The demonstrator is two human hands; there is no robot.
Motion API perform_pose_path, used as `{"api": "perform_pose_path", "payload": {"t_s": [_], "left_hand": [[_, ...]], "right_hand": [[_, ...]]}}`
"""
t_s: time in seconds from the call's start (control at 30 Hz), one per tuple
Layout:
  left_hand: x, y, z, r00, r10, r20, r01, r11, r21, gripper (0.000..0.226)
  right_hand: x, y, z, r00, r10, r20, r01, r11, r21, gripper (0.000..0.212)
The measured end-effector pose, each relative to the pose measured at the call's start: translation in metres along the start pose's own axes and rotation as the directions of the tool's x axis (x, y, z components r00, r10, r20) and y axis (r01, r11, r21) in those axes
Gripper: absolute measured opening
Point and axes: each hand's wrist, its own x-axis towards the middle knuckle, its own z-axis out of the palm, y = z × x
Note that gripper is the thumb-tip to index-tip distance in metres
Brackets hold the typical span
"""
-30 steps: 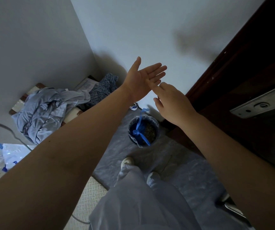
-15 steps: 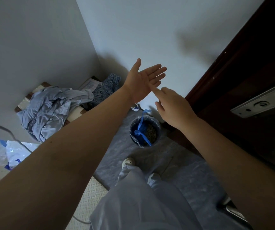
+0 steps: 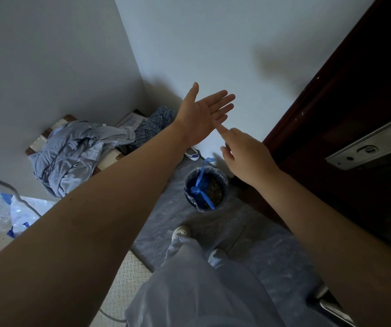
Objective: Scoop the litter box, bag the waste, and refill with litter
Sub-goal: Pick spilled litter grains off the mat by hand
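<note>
Both arms are stretched out in front of me over the floor. My left hand (image 3: 203,112) is held palm up with straight fingers and holds nothing. My right hand (image 3: 244,154) is beside it, back up, and its index finger touches the edge of the left palm. Below them on the floor stands a small dark bin (image 3: 205,188) lined with a clear bag with blue drawstrings; brownish granular waste lies inside. No litter box or scoop is in view.
A heap of pale blue clothes (image 3: 76,152) lies on a low bench in the corner. A dark wooden door (image 3: 345,119) with a metal latch plate stands at right. Plastic bags (image 3: 13,211) lie at left. Grey plastic sheeting (image 3: 272,251) covers the floor under my feet.
My right hand slid slightly down and right, its index finger now at the lower edge of my left palm. The view shifted a little.
</note>
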Motion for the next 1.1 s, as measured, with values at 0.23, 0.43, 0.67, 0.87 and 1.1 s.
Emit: {"api": "perform_pose_path", "payload": {"t_s": [0.23, 0.43, 0.67, 0.87, 1.1], "left_hand": [[-0.008, 0.001, 0.01, 0.999, 0.043, -0.002, -0.043, 0.999, -0.032, 0.074], [-0.016, -0.001, 0.002, 0.997, 0.065, -0.033, -0.067, 0.997, -0.043, 0.074], [-0.023, -0.007, 0.011, 0.997, 0.072, -0.037, -0.075, 0.993, -0.087, 0.075], [-0.026, -0.003, 0.013, 0.995, 0.089, -0.048, -0.091, 0.995, -0.043, 0.074], [-0.031, -0.013, 0.018, 0.993, 0.091, -0.076, -0.098, 0.99, -0.097, 0.075]], "right_hand": [[0.009, -0.014, 0.002, 0.998, -0.007, 0.065, 0.005, 0.999, 0.032, 0.072], [-0.014, 0.0, 0.005, 0.994, -0.024, 0.102, 0.03, 0.998, -0.055, 0.076], [0.007, -0.018, -0.006, 0.997, -0.077, -0.027, 0.077, 0.997, 0.019, 0.069], [-0.022, -0.002, 0.012, 0.994, -0.061, 0.096, 0.062, 0.998, -0.016, 0.077], [-0.004, -0.007, -0.008, 0.996, -0.086, -0.025, 0.087, 0.995, 0.049, 0.07]]}}
